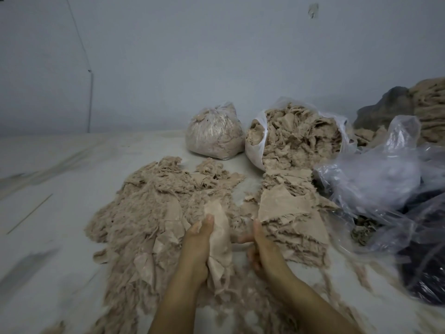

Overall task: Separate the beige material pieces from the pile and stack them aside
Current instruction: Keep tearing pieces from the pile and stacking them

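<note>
- Mostly bare pale floor (60, 189) left of beige pile (149, 203)
- Right edge crowded: plastic bags (375, 179)
- left hand (199, 247) grips beige piece (220, 237); right hand (262, 247) curled, grip unclear
- Grey wall (192, 56) behind

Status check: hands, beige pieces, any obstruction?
Left hand grips a beige piece. Right hand beside it, grip unclear. Stack at right. Nothing blocking.

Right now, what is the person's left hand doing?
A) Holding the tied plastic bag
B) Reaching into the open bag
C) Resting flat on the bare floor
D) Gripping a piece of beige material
D: the left hand has its fingers curled round a beige piece, lifted just above the loose pile.
</note>
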